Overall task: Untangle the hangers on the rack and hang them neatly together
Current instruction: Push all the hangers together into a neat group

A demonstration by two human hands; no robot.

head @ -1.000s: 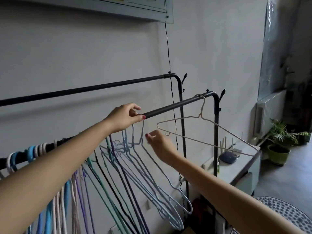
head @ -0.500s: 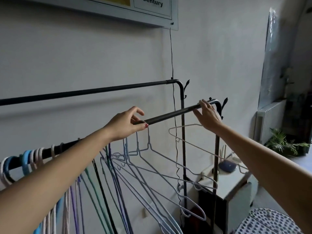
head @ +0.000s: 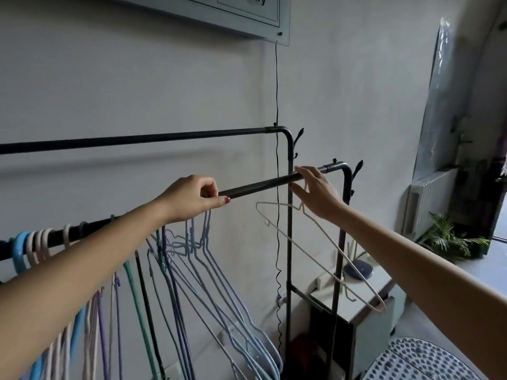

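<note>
Hands: left (head: 192, 198) pinches blue hangers' (head: 197, 237) hooks; right (head: 315, 193) loosely holds white hanger (head: 323, 250).

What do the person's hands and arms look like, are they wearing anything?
Both arms are bare, with no sleeves in view. The left hand has red polish on its thumbnail. The right hand seems to wear a thin ring on one finger, though it is too small to be sure. No gloves, watch or bracelets show on either arm.
</note>
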